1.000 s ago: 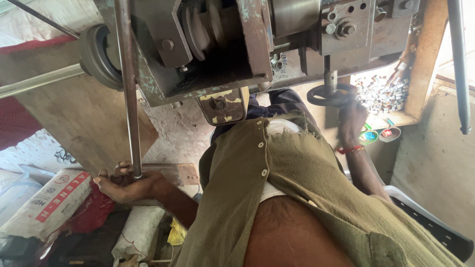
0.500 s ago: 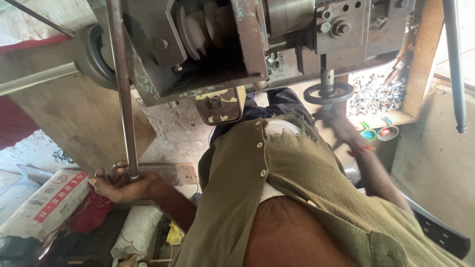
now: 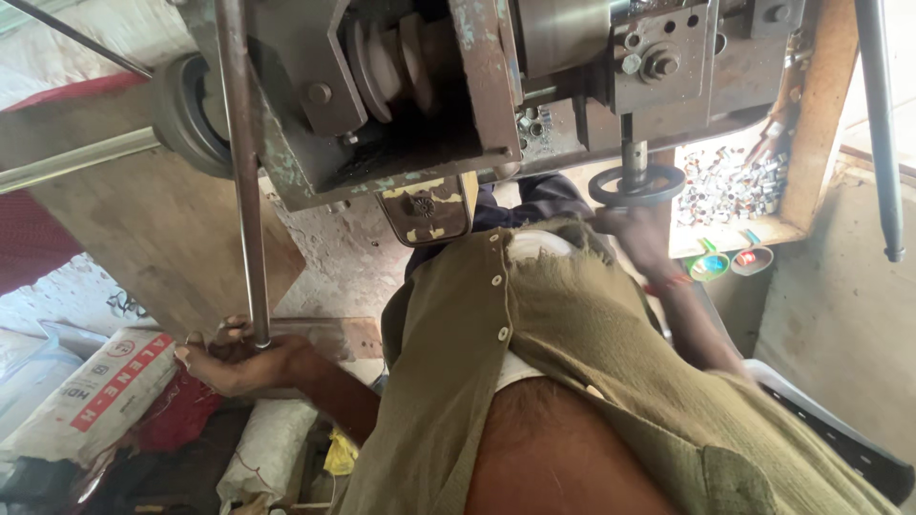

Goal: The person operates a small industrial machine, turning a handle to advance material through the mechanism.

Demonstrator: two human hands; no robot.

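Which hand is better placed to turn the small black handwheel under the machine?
Right. The right hand is up against the handwheel, just below its rim, though blur hides its grip. The left hand is far across, closed around the lower end of the metal rod.

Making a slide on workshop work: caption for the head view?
Left hand grips a steel rod; right hand at the machine's handwheel.
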